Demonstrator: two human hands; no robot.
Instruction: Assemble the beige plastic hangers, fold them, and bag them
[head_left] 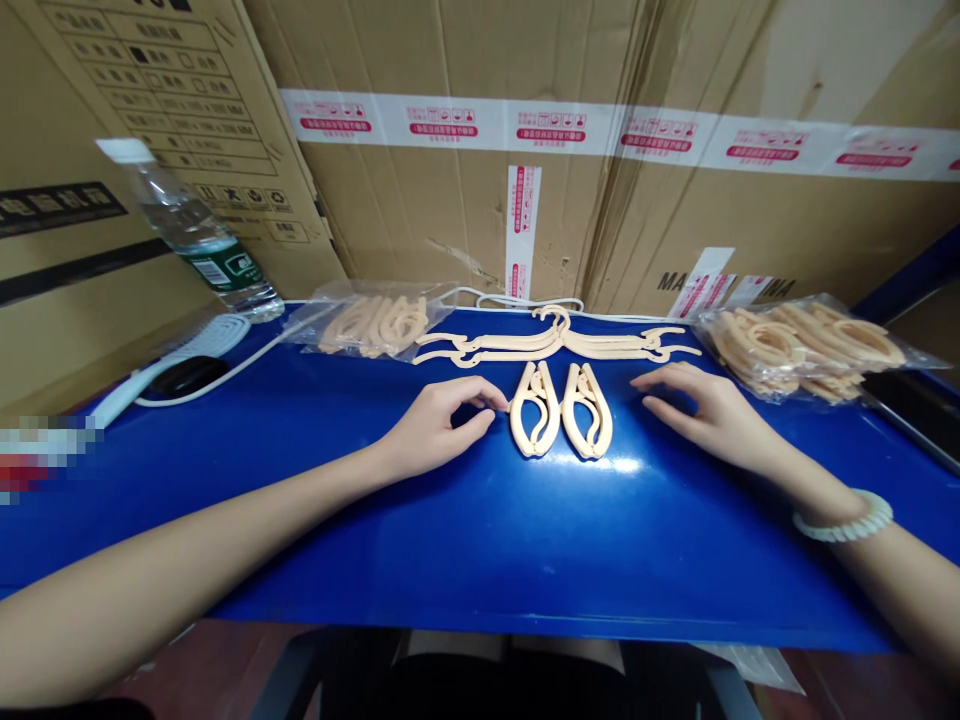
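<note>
Two folded beige travel hangers lie side by side on the blue table, the left folded hanger (550, 410) and the right folded hanger (568, 410). My left hand (442, 420) rests beside the left one, fingers loosely curved and thumb apart. Its fingertips are at that hanger's edge; whether they touch it I cannot tell. To the right, my right hand (712, 410) hovers over or rests on the table with fingers apart, holding nothing, a gap between it and the folded pair. Behind them lie unfolded hangers (517, 344), arms spread and hooks pointing away from me.
Plastic bags of folded hangers lie at back left (375, 322) and back right (806, 345). A water bottle (202, 240), a white brush-like object (199, 345) and a black object (189, 376) are at left. A white cable (255, 372) runs along the back. Cardboard boxes (450, 220) wall the table.
</note>
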